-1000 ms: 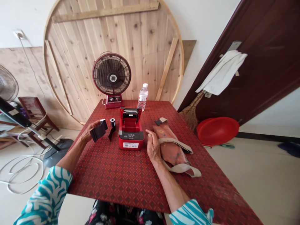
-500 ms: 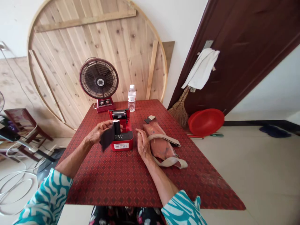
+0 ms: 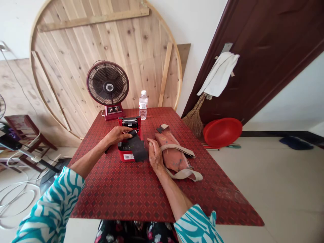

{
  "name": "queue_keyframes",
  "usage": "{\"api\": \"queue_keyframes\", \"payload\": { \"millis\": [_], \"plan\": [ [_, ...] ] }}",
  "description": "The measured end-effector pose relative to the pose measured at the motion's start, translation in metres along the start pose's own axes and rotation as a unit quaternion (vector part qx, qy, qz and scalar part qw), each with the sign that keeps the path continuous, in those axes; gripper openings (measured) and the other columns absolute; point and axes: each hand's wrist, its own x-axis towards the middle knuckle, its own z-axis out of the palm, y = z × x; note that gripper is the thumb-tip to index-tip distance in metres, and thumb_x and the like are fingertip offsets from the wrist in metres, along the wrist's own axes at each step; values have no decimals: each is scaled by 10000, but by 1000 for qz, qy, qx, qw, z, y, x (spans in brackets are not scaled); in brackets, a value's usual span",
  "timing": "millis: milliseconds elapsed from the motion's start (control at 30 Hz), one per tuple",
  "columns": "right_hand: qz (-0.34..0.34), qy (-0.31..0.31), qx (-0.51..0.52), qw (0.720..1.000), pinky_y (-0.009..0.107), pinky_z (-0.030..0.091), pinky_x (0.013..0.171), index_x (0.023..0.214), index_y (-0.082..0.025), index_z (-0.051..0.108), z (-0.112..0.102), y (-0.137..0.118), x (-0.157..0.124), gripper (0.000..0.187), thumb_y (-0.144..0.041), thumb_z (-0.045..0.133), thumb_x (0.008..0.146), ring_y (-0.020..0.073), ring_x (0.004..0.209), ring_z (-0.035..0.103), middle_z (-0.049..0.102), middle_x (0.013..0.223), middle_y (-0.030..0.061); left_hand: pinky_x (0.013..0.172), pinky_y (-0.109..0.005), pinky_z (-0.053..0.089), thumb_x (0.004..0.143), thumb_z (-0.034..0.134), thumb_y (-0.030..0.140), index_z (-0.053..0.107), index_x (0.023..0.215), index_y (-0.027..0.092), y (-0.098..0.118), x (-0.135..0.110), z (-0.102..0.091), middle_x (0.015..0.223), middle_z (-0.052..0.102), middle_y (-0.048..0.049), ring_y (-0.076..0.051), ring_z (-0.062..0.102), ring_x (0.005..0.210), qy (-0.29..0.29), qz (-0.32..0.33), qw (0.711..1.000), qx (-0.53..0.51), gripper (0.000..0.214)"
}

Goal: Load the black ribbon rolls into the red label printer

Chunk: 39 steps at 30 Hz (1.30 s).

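A small red label printer point(image 3: 122, 155) stands on the table with its lid point(image 3: 129, 122) raised at the back. Over its body, my left hand point(image 3: 118, 135) is closed on a roll of black paper point(image 3: 133, 133), thumb and fingers pinching it. The roll's loose black end point(image 3: 138, 150) hangs down over the printer's front right side and hides part of its white label. My right hand point(image 3: 155, 155) rests on the table just right of the printer, fingers stretched out and holding nothing. Against its outer side lies an orange-pink pouch point(image 3: 172, 151) with a cream strap point(image 3: 186, 174).
A red desk fan point(image 3: 108, 88) and a water bottle point(image 3: 143, 105) stand at the back of the patterned red table point(image 3: 113, 199). Behind leans a large round wooden board point(image 3: 141, 44). On the floor to the right are a red basin point(image 3: 224, 131) and a straw broom point(image 3: 194, 118).
My left hand has carried the black roll to the right and turned it, so the loose end swings from the printer's left to its front right. My right hand stays in place.
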Motion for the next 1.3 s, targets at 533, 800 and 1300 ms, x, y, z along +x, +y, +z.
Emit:
{"api": "queue_keyframes", "payload": {
  "millis": [533, 800, 1300],
  "plan": [
    [-11, 4, -3, 1000, 381, 460, 969, 1089, -187, 604, 1, 6, 0, 305, -291, 354, 950, 200, 1057, 583, 636, 1087, 105, 887, -289, 426, 747, 665, 248, 688, 1086, 275, 23, 23, 1, 1067, 728, -23, -222, 642, 1050, -90, -44, 939, 328, 340],
    [-17, 4, -4, 1000, 384, 468, 956, 1077, -197, 613, 1, 3, 1, 303, -291, 354, 951, 201, 1044, 587, 639, 1069, 99, 886, -353, 384, 696, 678, 201, 737, 927, 275, 12, 35, 23, 1034, 737, -55, -278, 638, 1036, -121, -31, 918, 375, 250],
    [53, 7, 37, 998, 404, 466, 971, 1096, -204, 601, 1, -3, 11, 333, -378, 363, 940, 213, 1066, 595, 646, 1107, 94, 850, -288, 484, 856, 549, 282, 711, 1030, 223, 0, -20, 12, 1026, 733, -48, -184, 673, 938, -9, 114, 991, 69, 244]
  ]
}}
